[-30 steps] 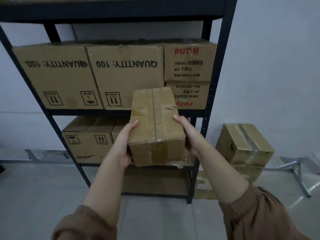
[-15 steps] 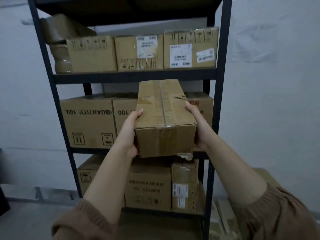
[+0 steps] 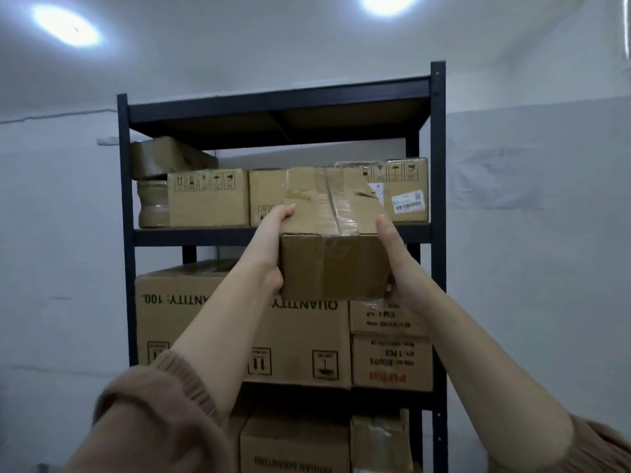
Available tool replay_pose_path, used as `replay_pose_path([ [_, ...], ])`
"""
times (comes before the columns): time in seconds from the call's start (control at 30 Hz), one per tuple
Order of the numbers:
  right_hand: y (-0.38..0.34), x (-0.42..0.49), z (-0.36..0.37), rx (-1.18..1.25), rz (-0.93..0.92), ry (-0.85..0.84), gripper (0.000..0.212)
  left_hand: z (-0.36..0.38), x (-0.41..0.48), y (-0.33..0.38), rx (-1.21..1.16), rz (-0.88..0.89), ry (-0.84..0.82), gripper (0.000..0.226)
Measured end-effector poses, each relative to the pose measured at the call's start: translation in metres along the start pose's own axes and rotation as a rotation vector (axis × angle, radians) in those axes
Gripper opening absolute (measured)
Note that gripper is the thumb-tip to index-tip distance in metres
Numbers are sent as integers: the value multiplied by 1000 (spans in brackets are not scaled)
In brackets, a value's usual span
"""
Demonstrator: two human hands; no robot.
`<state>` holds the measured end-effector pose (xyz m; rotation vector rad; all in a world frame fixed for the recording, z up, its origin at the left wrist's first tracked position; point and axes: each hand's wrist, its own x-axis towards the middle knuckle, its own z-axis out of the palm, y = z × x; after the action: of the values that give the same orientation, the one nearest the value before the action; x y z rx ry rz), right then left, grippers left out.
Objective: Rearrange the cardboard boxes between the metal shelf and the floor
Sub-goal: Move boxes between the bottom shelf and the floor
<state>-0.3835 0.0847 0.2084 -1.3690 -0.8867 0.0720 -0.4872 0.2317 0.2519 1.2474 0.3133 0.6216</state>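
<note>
While both forearms are stretched up and forward, brown sleeves (image 3: pixel 153 414) are seen bunched at the bottom of the view. A taped box (image 3: pixel 327 240) is held in the air between the hands, in front of the metal shelf (image 3: pixel 438 165) and not resting on any board. It is gripped by the left hand (image 3: pixel 269 247), which is closed over the top left edge with the palm against the side. From the other side it is clamped by the right hand (image 3: pixel 396 261), thumb laid along the top right edge; the remaining fingers are hidden by the box and seem to be wrapped under its lower corner.

Behind the taped box, the middle carton (image 3: pixel 266 196) of the upper row is largely covered, and part of the labelled carton (image 3: pixel 409 199) to its right is blocked too. A carton with handling symbols (image 3: pixel 208 199) and a wrapped bundle (image 3: pixel 160 169) are left in plain sight further left. One level down, large cartons (image 3: pixel 300 343) printed upside down with QUANTITY are crossed by the left forearm, beside two small red-printed cartons (image 3: pixel 392 363). More cartons (image 3: pixel 293 448) are stacked below. Ceiling lights (image 3: pixel 66 25) are seen beyond.

Compared with half a second ago, the taped box has been raised from the level of the large cartons to the row above, and the view has been tilted upward so that the ceiling is taken in.
</note>
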Motion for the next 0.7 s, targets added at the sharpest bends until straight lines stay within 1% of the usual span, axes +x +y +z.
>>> replay_pose_path([
  [0.03,-2,6,2,-3,7,16,105,1,2,4,9,14,-3,40],
  [0.13,-11,28,9,49,18,80,87,0,15,16,31,68,-36,43],
  [0.27,-26,66,20,71,-34,110,70,-8,41,35,14,188,-125,44],
  [0.3,-32,77,23,86,-45,115,64,-10,49,41,22,237,-137,46],
  [0.37,-42,101,27,105,-64,129,55,-16,68,54,63,310,-144,57],
  [0.47,-51,136,33,80,-94,159,58,-25,98,69,90,338,-173,73],
  [0.7,-60,191,44,39,-89,201,51,-35,164,87,112,474,-286,68],
])
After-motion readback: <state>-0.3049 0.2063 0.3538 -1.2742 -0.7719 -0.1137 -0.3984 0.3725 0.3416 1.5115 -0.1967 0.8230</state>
